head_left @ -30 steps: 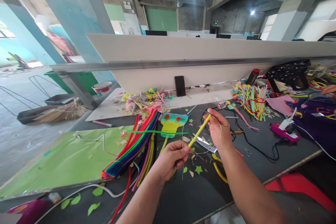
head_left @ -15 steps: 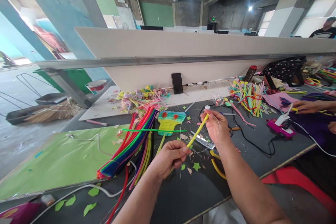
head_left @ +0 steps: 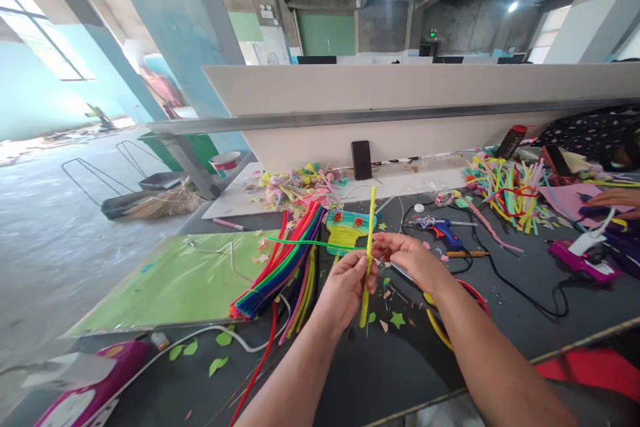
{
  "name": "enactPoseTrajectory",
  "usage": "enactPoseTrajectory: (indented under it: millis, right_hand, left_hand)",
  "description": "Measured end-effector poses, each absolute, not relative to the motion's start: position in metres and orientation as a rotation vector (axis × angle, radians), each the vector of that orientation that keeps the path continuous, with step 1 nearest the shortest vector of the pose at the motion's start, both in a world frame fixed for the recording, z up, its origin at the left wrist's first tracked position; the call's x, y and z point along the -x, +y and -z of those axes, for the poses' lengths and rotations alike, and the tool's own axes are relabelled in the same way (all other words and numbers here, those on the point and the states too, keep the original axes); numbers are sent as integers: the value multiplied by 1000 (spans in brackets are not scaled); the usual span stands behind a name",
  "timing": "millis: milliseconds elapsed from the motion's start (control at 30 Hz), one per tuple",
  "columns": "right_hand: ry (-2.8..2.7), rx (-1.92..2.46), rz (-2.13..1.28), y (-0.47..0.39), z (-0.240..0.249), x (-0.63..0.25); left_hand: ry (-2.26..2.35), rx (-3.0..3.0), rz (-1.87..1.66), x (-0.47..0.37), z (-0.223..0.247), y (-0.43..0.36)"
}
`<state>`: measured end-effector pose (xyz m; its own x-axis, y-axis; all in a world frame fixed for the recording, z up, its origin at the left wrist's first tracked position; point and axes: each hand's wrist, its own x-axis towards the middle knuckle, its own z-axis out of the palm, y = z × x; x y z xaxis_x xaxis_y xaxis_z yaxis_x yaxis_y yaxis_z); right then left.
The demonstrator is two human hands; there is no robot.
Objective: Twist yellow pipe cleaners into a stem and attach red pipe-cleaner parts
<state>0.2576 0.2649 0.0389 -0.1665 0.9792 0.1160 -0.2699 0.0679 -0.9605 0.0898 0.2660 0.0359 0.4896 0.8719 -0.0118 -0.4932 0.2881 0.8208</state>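
Observation:
My left hand (head_left: 347, 283) is closed on a yellow pipe cleaner stem (head_left: 371, 220), which stands nearly upright and sticks out above and below the fingers. Close against its right side is my right hand (head_left: 407, 259), fingers curled, the tips partly hidden; whether they pinch the stem or a thin wire is unclear. Behind the hands lies a flat blue-and-yellow piece (head_left: 345, 238) with two red-orange dots. A green pipe cleaner (head_left: 300, 241) crosses in front of it. Scissors lie mostly hidden under my right hand.
A bundle of coloured pipe cleaners (head_left: 280, 267) lies left, on a green sheet (head_left: 165, 287). To the right are a blue glue gun (head_left: 445, 230), its black cable, and a magenta power strip (head_left: 583, 260). A phone (head_left: 361, 160) leans at the back. Another person's hand (head_left: 615, 199) works far right.
My right hand has come down from the stem's upper end to beside my left hand. The yellow stem has turned from slanted to upright. The view has swung left, and the glue gun is uncovered.

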Motion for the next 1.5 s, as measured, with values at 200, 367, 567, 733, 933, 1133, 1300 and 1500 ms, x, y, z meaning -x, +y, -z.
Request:
enactPoseTrajectory:
  millis: [200,367,567,733,933,1133,1300,1500]
  right_hand:
    - [-1253,776,-1495,255,-43,-241]
    - [-1231,918,-1321,258,-34,-239]
    - [-1134,925,-1087,261,-35,-244]
    - [-1156,883,-1154,258,-34,-239]
    - [-795,762,-1182,262,-29,-230]
    - [-882,740,-1482,254,-36,-229]
    - [-889,839,-1465,252,-34,-227]
    - [-848,922,-1114,258,-30,-229]
  left_hand:
    - [521,-844,-1010,-96,-27,267]
    - [533,-900,-995,-96,-26,266]
    - [557,-1009,-956,-99,-23,263]
    - [537,-917,-985,-98,-23,264]
    - [413,-793,-878,-96,-27,260]
    - [353,-782,-847,-104,-24,258]
    - [415,-806,-863,-111,-19,256]
    - [793,-1054,-1036,-94,-25,270]
